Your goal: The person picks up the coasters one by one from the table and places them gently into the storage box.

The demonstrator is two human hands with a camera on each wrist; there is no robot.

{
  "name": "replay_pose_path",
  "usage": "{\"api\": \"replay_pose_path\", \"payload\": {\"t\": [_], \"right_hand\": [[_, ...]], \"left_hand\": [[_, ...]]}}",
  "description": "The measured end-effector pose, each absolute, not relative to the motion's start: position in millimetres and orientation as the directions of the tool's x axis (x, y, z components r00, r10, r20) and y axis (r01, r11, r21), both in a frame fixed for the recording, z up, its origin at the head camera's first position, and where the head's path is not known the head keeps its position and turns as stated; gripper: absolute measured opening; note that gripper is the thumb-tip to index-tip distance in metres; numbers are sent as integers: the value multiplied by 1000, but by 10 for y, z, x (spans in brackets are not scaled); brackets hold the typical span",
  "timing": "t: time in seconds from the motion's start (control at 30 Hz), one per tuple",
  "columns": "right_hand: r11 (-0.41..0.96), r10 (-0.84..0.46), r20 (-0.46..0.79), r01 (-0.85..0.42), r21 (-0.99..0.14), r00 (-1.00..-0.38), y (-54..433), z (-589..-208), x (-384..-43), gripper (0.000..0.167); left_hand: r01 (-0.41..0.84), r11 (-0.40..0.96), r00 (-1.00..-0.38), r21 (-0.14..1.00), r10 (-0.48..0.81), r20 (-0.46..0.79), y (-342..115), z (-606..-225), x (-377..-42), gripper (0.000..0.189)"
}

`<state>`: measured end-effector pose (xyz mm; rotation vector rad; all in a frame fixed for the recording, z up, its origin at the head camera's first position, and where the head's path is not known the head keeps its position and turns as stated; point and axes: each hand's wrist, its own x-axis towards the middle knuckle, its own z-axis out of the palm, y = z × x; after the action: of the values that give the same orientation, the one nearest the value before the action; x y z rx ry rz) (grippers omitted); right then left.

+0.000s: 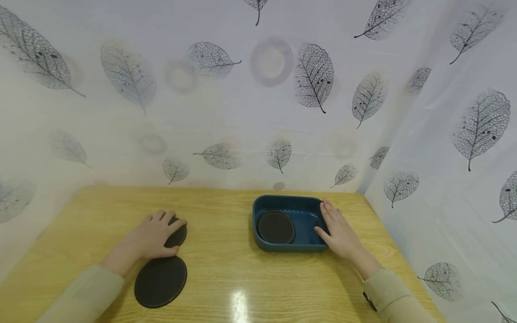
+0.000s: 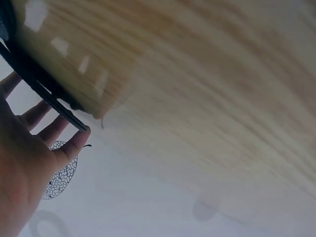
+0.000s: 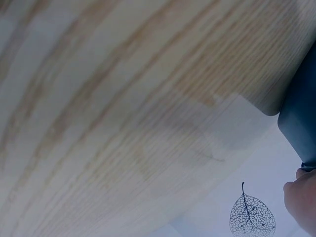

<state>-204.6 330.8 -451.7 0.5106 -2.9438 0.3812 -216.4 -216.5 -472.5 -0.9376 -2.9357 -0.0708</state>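
Observation:
My left hand (image 1: 156, 234) pinches a black round coaster (image 1: 176, 233) between thumb and fingers at the table's left. In the left wrist view this coaster (image 2: 47, 94) appears edge-on, fingertips at its rim. A second, larger-looking black coaster (image 1: 160, 281) lies flat just nearer than that hand. On the right stands a dark blue rectangular tray (image 1: 304, 219) with rounded corners, a black coaster (image 1: 276, 227) inside its left half. My right hand (image 1: 340, 229) grips the tray's right rim, thumb inside the wall. Only part of this hand (image 3: 302, 197) shows in the right wrist view.
Everything stands on a light wood-grain table (image 1: 218, 278). A pale curtain (image 1: 226, 107) printed with dark leaves hangs behind the table's far edge and continues along the right side. A bright light reflection lies near the table's front middle.

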Motion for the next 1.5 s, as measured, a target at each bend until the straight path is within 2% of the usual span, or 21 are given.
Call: {"api": "replay_pose_path", "payload": {"t": [0.33, 0.73, 0.97, 1.27, 1.5], "right_hand": [[910, -313, 162, -344, -230, -936, 3316, -4524, -2037, 77], [909, -313, 164, -345, -234, -936, 3309, -4522, -2042, 76], [908, -315, 163, -347, -234, -935, 3326, -4543, -2062, 77], [897, -324, 195, -366, -247, -926, 3323, -4549, -2051, 77], [912, -309, 151, -338, -233, -939, 3313, -4521, -2057, 77]], "left_hand": [[593, 805, -803, 25, 590, 82, -2065, -4664, -2227, 70], [648, 761, -755, -25, 646, 110, -1846, -4492, -2369, 67], [677, 735, -731, -47, 678, 68, -1654, -4298, -2451, 69], [710, 704, -703, -28, 710, 50, -1366, -4152, -2508, 71], [728, 686, -684, -16, 727, 63, -1148, -4104, -2532, 72]]}}
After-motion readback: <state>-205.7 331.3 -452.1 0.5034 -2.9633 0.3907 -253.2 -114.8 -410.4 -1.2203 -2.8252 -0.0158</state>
